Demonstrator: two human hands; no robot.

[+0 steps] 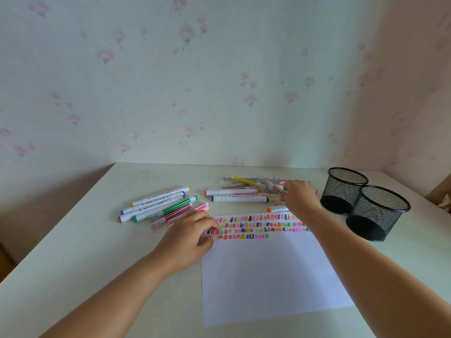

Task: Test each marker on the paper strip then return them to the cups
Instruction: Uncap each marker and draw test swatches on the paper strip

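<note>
1. The right hand [301,197] is out over the right pile [239,195] of markers at the back of the worktop [97,252]. Its fingertips look pinched on a thin red-striped marker [277,188].
2. That marker lies slanted, with its long axis running from back-left down to front-right and the near end going in under the fingers. So it's the right hand's job; the left is well away from it.
3. The left hand [190,236] rests on the left edge of the paper [263,269], fingers loosely curled. I can't see anything in it, so I reckon it's just pinning the sheet.
4. The colour swatches [258,226] fill the paper's far strip in rows, and the bottom row stops short. My guess is the open spot to its right is where the next test goes, just toward the person from the grasped marker.
5. The left pile [158,203] sits beside the left hand, near the paper's far-left corner.
6. Both mesh cups, the far cup [344,191] and the near cup [380,215], stand touching just right of the paper, close to the right forearm. There's bare worktop on the left, but the right side is tight, so a wide swing could clip a cup.
</note>
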